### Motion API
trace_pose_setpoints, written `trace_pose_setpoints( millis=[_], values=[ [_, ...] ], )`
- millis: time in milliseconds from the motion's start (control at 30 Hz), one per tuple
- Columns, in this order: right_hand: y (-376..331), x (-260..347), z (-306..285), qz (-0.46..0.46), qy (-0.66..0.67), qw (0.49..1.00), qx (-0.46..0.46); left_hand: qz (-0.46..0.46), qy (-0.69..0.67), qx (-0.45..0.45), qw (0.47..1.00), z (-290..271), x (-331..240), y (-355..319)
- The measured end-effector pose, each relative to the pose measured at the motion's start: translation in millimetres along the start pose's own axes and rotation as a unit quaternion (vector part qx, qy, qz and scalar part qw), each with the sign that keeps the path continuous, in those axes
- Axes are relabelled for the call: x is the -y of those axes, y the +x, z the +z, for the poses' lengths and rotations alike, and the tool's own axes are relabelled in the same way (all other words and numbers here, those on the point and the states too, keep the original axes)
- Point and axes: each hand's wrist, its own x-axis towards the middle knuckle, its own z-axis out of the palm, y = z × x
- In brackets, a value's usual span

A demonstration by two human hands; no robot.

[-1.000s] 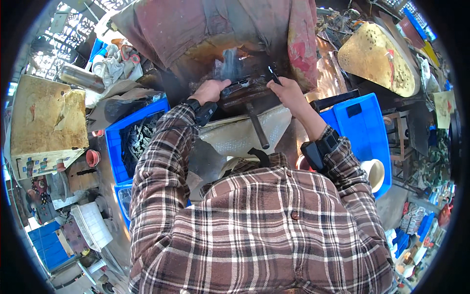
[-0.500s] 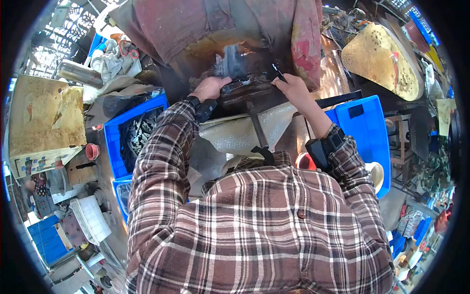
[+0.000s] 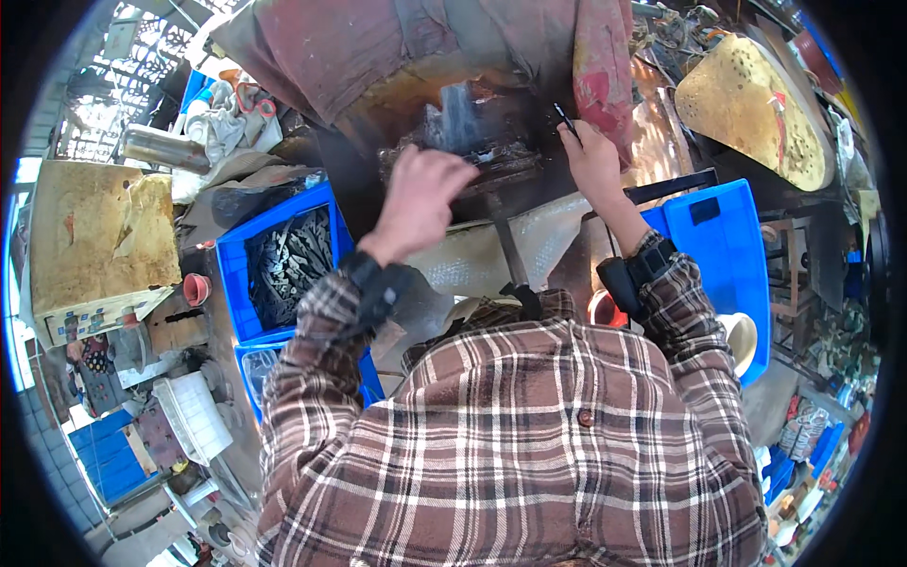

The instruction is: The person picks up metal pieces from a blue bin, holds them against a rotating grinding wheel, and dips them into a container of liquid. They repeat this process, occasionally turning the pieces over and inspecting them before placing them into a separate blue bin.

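My right hand (image 3: 597,163) is closed on a slim dark metal piece (image 3: 566,119) with a bright edge, its tip pointing up and left. What kind of piece it is, I cannot make out. My left hand (image 3: 420,200) is in the air in front of a dark, dirt-caked work rest (image 3: 510,170); motion smears its fingers, so whether it holds anything does not show. Behind the rest stands a grey, blurred wheel-like surface (image 3: 459,115), under a stained reddish cloth (image 3: 453,42) draped over it.
At my left, a blue bin (image 3: 227,283) holds many flat dark metal pieces (image 3: 291,255). Another blue bin (image 3: 727,246) stands at my right, with a pale cup-like container (image 3: 740,342) by it. A metal bar (image 3: 505,241) runs from the rest toward me.
My left hand has come away from the work rest, back toward me. My right hand has drawn away to the right with the metal piece still in it.
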Motion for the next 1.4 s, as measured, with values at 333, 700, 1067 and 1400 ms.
trace_pose_setpoints(
  millis=[333, 700, 1067, 1400],
  values=[
    [-5, -3, 14, -0.032, -0.079, 0.996, 0.028, 0.132, -0.044, 0.063, 0.988, 31, -65, -4],
    [-8, 3, 17, -0.031, -0.101, 0.994, 0.025, -0.122, -0.081, -0.265, 0.953, -42, 23, 103],
    [-12, 17, 21, -0.027, -0.113, 0.993, 0.023, -0.219, 0.024, -0.19, 0.957, -58, 90, 136],
    [-15, 2, 22, -0.046, -0.138, 0.989, 0.037, -0.151, -0.114, -0.232, 0.954, -73, 77, 61]
  ],
)
